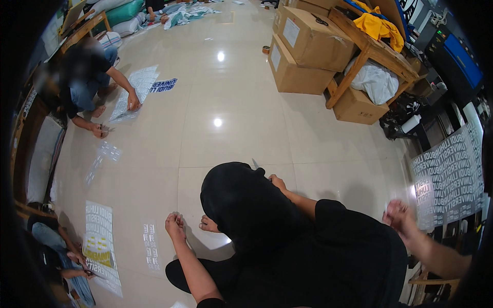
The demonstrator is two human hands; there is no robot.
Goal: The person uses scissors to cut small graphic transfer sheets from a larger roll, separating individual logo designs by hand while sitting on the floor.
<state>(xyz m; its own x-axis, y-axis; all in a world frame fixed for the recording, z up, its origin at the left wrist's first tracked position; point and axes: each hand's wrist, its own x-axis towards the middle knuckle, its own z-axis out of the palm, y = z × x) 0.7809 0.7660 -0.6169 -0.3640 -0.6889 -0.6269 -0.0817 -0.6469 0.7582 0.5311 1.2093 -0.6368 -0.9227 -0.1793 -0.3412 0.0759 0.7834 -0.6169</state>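
My left hand (175, 226) reaches forward over the tiled floor with its fingers curled together; whether something thin is pinched in them is unclear. To its left lies a clear strip with white printing (151, 246). My right hand (400, 218) is raised at the right, blurred by motion, and a small pale bit may show at its fingertips. Between my arms a co-worker in a black head covering (246, 200) bends low. One of that person's hands (278, 182) is by a pointed metal blade (255, 164); the other hand (209, 224) is near the floor beside mine.
Printed transparent sheets (99, 219) lie at left, where another person cuts. A crouching person (86, 77) holds scissors near a sheet (134, 90). Cardboard boxes (304, 73) and a wooden table (379, 54) stand ahead right. A printed film (448, 181) hangs from a machine at right.
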